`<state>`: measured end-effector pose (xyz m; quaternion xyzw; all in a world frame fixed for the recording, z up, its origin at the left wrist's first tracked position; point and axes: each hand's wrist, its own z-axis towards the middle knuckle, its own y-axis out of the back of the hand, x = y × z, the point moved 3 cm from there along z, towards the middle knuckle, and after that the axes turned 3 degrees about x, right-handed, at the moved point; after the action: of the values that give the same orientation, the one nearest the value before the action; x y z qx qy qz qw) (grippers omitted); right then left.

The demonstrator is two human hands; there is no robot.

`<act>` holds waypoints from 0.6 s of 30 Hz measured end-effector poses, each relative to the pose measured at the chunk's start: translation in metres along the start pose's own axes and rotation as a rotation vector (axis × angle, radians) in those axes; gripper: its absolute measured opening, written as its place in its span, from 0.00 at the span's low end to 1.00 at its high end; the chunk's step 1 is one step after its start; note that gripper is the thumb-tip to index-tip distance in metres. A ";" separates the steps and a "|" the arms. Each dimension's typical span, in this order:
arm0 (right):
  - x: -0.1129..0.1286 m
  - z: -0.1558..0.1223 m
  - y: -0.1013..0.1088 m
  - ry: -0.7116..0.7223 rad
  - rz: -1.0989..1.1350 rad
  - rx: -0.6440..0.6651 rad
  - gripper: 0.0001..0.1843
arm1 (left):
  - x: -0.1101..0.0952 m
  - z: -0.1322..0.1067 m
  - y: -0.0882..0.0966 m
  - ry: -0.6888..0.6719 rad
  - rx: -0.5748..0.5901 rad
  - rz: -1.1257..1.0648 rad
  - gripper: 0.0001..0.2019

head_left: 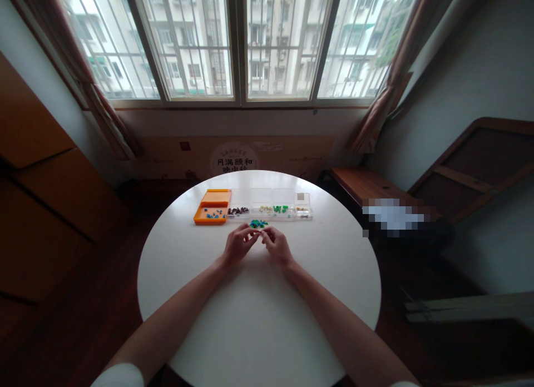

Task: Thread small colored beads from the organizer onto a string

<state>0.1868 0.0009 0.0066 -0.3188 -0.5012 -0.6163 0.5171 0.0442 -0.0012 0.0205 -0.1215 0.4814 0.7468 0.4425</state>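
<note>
My left hand [240, 242] and my right hand [275, 244] meet over the middle of the white round table [258, 331]. The fingertips of both are pinched close together around a tiny dark piece, too small to name. Just beyond them lies a small heap of green and blue pieces [258, 223]. Behind and to the left stands an orange tray [211, 221] with small blue pieces in it. Beside it, clear plastic boxes with lids up [271, 211] hold dark pieces [238, 211], cream pieces [265, 208] and green pieces [280, 209].
A smaller clear box [303, 213] ends the row on the right. Past the table are a long cardboard box [167, 159] and a barred window. A wooden bench [367, 184] stands at the right, and orange-brown cabinets [45, 198] at the left.
</note>
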 end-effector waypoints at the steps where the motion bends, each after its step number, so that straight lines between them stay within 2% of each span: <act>1: 0.000 0.000 0.000 0.001 -0.001 0.001 0.13 | 0.000 0.000 0.000 0.002 -0.004 -0.006 0.09; 18: -0.005 -0.001 -0.002 0.015 -0.018 0.015 0.10 | 0.006 -0.001 -0.004 0.002 -0.014 -0.006 0.07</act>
<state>0.1862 0.0012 0.0006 -0.3057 -0.5049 -0.6194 0.5177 0.0438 0.0020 0.0140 -0.1267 0.4765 0.7485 0.4434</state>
